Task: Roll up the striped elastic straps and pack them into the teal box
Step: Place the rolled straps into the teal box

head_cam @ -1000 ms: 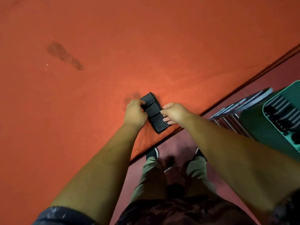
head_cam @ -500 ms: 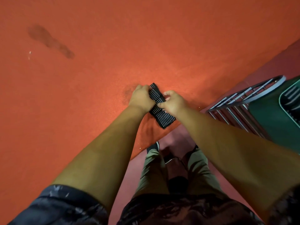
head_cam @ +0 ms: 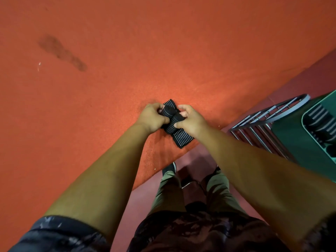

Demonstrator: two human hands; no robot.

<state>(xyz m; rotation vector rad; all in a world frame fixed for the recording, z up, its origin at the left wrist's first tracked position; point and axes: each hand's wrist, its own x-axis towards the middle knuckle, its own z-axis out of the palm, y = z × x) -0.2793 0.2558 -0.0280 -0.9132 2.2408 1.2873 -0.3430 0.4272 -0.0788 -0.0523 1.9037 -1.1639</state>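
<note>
A black elastic strap with thin white stripes [head_cam: 181, 140] lies on the orange-red felt-covered tabletop [head_cam: 109, 88], close to its near edge, and both hands are on it. The left hand [head_cam: 151, 118] has its fingers curled round the far, bunched part of the strap. The right hand [head_cam: 192, 121] pinches the same part from the other side, thumb and fingertips pressed into the fabric. The near end of the strap lies flat on the felt, pointing toward the table's edge. Well apart to the right stands the teal plastic box [head_cam: 300, 146] with a paler rounded rim, and dark striped rolled straps [head_cam: 320, 115] sit inside it. A grey metal wire rack [head_cam: 261, 124] stands between the box and the table. A dark elongated stain [head_cam: 61, 51] marks the felt at the far left.
</note>
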